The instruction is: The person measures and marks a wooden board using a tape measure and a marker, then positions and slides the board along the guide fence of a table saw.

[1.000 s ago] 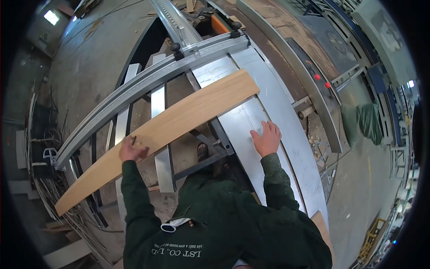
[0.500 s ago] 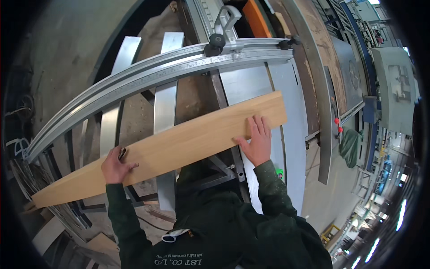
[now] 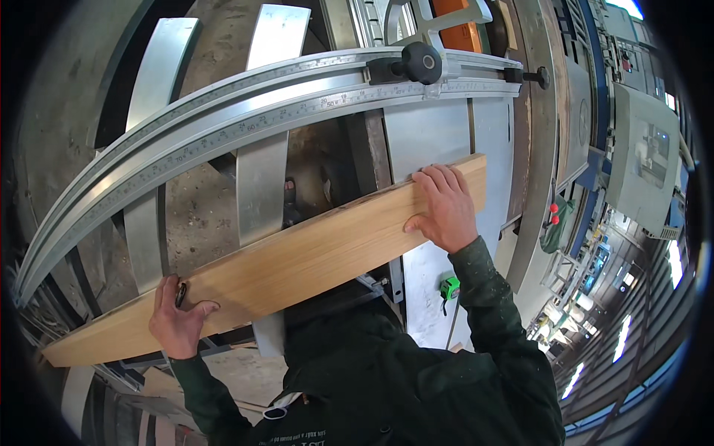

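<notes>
A long, straight-sided, pale-brown wooden board (image 3: 312,256) lies at centre, reaching over metal supports in front of the person. Its long axis slants: one end points between eight and nine o'clock, the other between two and three. The broad, fine-grained face shows, along with a narrow, dark-streaked far edge; whether it rests quite flat is hard to tell.

It looks stiff and solid, probably weighty for one hand, not fragile; the smooth face might slide on metal, and the streaked edge looks rougher. A wide two-handed hold, one towards each end, seems to suit it.

The left hand (image 3: 178,324), towards eight o'clock, has its fingers at the far edge and thumb spread across the face, gripping loosely; a small dark object by its fingers is unclear. The right hand (image 3: 450,212), towards three, bends its fingers over the far edge, thumb apart on the face, holding the board.

Beyond, from nine o'clock round to one, curves a silver, ruler-marked metal fence (image 3: 256,126) with a round black plastic knob (image 3: 422,63). A bright green tape measure (image 3: 450,288) sits at four o'clock, on a smooth silver metal tabletop (image 3: 425,137).
</notes>
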Demonstrator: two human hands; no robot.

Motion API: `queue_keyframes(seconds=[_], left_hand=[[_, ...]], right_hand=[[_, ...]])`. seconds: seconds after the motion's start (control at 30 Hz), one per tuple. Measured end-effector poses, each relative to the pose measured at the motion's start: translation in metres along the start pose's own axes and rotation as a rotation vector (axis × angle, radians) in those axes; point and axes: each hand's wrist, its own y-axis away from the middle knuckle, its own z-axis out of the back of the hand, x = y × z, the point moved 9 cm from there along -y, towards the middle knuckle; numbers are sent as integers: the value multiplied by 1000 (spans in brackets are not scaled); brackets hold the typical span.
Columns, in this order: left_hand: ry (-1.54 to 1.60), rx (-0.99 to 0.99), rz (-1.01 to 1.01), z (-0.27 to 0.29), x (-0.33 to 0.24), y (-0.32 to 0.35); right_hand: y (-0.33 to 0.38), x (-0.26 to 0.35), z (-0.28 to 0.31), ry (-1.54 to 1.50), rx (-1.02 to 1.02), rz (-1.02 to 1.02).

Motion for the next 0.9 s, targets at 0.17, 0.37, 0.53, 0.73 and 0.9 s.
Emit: queue_keyframes(seconds=[0.17, 0.37, 0.53, 0.73, 0.9], left_hand=[[-1, -25, 17, -2, 1, 5], [72, -53, 22, -3, 14, 22], [89, -113, -16, -5, 0, 39], [-73, -262, -259, -35, -3, 71], [-259, -236, -310, -60, -15, 107]], right_hand=[[4, 13, 8, -17, -26, 37], [14, 70, -5, -76, -92, 202], [39, 100, -9, -188, -171, 188], [118, 88, -25, -427, -295, 108], [236, 1, -55, -303, -327, -299]])
